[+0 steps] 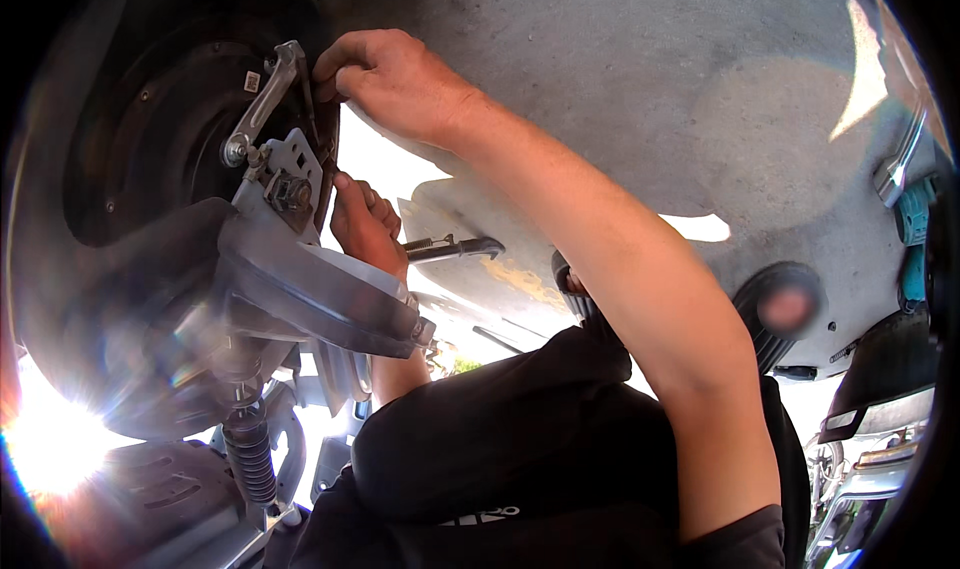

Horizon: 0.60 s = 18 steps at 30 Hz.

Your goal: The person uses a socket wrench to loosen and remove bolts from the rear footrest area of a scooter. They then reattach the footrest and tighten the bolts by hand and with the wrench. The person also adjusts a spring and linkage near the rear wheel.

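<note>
A dark round wheel hub (170,119) fills the upper left. On its right side sit a silver lever arm (265,109), a pale metal bracket (308,169) and a large nut (290,193). My right hand (385,79) reaches across to the lever's upper end, its fingers curled in a pinch by a dark, narrow edge. Below it, my left hand (366,224) is closed with the thumb up, touching the lower part of that edge beside the bracket. What the fingertips of either hand grip is hidden. A grey casing arm (320,294) partly covers my left wrist.
A kickstand (455,250) with a spring juts out right of my left hand. At lower left is a coil shock absorber (250,454), near strong sun glare. Black footwear (770,319) rests on the concrete floor (640,59). Turquoise objects (914,214) lie at the far right.
</note>
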### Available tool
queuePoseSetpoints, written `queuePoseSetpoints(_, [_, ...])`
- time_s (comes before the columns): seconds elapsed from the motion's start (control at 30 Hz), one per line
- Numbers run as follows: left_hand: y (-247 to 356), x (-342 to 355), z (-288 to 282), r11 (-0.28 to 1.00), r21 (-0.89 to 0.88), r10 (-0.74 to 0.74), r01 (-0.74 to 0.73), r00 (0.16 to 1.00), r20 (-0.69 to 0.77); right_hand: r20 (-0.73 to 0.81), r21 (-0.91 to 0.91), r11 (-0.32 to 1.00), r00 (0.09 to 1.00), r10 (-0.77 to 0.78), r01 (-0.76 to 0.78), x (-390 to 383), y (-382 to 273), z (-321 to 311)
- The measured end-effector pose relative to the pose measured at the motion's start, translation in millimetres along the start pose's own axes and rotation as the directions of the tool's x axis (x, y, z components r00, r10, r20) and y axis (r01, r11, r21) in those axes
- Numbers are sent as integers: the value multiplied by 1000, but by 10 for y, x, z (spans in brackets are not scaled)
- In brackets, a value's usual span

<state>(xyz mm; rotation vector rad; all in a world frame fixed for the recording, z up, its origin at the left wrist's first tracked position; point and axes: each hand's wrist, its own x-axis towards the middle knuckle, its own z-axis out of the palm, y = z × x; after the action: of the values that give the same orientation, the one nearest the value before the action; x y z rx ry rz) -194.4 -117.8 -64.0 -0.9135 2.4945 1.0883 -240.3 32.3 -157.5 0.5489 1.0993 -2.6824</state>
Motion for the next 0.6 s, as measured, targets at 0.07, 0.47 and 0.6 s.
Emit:
queuePoseSetpoints(0.07, [-20, 23, 24, 999, 32, 43, -43, 999, 1, 58, -69, 997, 998, -12, 16, 17, 6, -19])
queuePoseSetpoints(0.47, [-235, 270, 59, 840, 349, 465, -416, 883, -69, 82, 82, 997, 997, 3, -10, -1, 142, 174])
queuePoseSetpoints(0.6, [-229, 261, 36, 710, 462, 593, -532, 805, 15, 34, -91, 995, 999, -42, 45, -34, 25, 232])
